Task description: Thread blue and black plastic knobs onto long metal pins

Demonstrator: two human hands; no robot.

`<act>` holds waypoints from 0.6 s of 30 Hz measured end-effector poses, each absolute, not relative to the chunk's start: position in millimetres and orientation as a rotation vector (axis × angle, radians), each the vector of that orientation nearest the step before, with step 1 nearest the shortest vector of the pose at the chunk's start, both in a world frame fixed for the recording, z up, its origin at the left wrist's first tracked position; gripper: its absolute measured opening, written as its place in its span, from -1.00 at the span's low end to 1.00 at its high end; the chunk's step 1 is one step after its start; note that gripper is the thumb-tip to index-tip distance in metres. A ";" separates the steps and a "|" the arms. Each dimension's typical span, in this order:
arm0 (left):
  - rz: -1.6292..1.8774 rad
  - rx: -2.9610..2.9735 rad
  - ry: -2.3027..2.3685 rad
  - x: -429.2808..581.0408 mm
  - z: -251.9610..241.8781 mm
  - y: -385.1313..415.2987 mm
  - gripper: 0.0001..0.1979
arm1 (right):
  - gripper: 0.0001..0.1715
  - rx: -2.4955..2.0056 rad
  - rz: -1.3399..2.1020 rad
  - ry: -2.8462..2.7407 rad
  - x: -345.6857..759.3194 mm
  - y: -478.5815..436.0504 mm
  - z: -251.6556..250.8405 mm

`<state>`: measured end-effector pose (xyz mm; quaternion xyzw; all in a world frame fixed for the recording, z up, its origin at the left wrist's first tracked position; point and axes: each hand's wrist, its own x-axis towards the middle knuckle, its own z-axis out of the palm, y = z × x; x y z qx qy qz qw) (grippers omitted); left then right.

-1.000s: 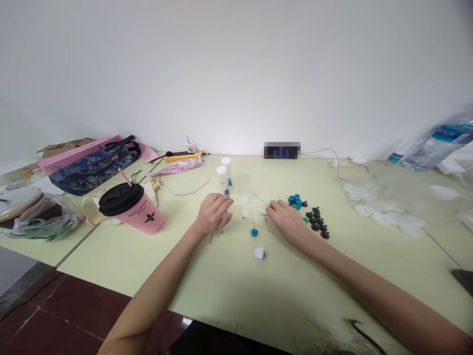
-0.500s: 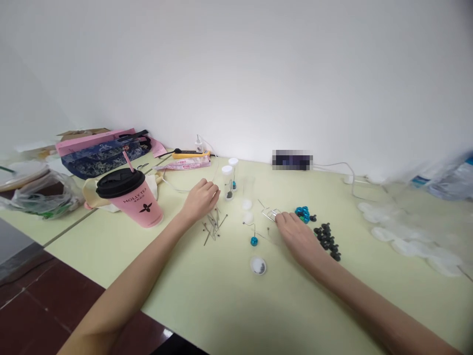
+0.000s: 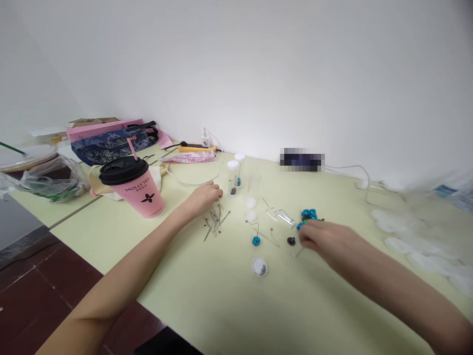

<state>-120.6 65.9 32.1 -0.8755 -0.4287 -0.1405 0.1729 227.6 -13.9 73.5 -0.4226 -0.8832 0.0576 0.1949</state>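
Right hand (image 3: 320, 236) is blurred, fingers curled in tight, held low over the desk (image 3: 221, 305); grip cannot be told. Blue parts (image 3: 309, 214) are partly hidden behind its fingers, and a black part (image 3: 291, 241) is seen just left of its fingertips.

Left hand (image 3: 206, 197) is kept narrow, fingers bent, at the upper edge of a loose pile of metal pins (image 3: 215, 222); whether one is pinched cannot be told.

Between the hands: bent silver wires (image 3: 285, 218) are laid nearer the right, and a blue round piece (image 3: 256, 240) is seen at the end of a bent wire. A shallow white cap (image 3: 259, 266) with dark bits is placed below it.

Farther out: two white-capped vials (image 3: 233, 177) are stood upright beyond the left hand. A pink cup (image 3: 138, 190) is set left of the pins, leaning in view. White discs (image 3: 417, 244) are spread at far right.
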 end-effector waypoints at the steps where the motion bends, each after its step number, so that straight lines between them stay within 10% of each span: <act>1: -0.397 -2.459 -1.217 -118.3 33.2 64.6 -0.84 | -0.72 -1.152 0.196 -2.607 225.0 -17.2 69.0; 18: -0.746 -2.141 -0.750 -76.5 62.8 16.3 -0.89 | -0.80 -1.373 0.764 -2.309 224.7 -69.4 9.5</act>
